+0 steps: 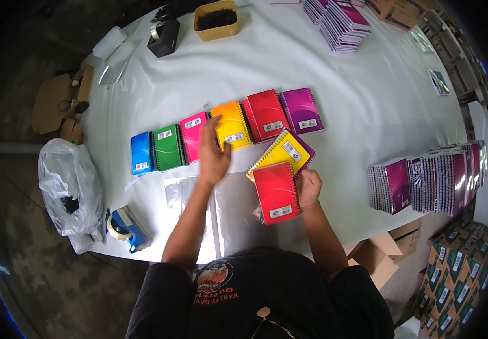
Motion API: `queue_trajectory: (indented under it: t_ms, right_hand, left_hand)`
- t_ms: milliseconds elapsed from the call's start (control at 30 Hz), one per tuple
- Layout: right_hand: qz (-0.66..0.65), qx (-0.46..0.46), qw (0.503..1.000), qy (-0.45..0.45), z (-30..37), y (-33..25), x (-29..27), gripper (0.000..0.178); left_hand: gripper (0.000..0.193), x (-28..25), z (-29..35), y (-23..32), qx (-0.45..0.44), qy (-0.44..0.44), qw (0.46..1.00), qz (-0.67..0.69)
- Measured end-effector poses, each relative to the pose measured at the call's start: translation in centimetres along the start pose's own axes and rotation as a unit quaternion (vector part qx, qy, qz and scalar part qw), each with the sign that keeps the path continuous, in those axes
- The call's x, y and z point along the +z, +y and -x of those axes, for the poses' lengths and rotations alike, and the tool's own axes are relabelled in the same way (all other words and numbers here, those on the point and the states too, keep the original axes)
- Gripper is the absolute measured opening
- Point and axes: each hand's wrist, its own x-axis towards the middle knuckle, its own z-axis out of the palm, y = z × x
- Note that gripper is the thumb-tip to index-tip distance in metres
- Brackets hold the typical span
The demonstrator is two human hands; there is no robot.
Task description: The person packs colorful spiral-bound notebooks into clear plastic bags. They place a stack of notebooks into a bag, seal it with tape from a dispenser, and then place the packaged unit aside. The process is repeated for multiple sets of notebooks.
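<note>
Spiral notebooks (168,152) lie across the centre of the frame in a slanting row — blue (140,151), green (166,151), pink (189,137), orange (230,120), red (265,120) and purple (300,113), from left to right — on a white-covered table (357,130). Below the row's right end, a hand-held fan (276,195) of three more shows red uppermost, yellow beneath it and a purple edge behind. Right hand (310,186): fingers curled closed, grasping the fan at its right edge. Left hand (214,155): fingers extended and clasping nothing, over the pink and orange notebooks; whether the fingertips make contact cannot be determined. Further notebook piles stand at the right (433,178) and the upper right (343,28). A blue tape dispenser (135,234) sits at the lower left, near a clear plastic bag (54,175); a black tape dispenser (167,42) and a yellow container (221,34) with dark contents occupy the upper left.
</note>
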Motion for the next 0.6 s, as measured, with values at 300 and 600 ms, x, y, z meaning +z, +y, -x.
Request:
queue_trajectory:
  t_ms: [300,600]
  right_hand:
    - [0.129,0.088,0.984,0.092,0.7,3.6,1.6,0.04]
    - [0.201,-0.056,0.977,0.039,-1.3,3.4,3.1,0.045]
  left_hand:
    - [0.037,-5.9,4.8,-6.8,-0.034,-0.078,0.956,-0.28]
    - [0.035,-1.5,8.5,3.0,0.216,-0.189,0.954,-0.086]
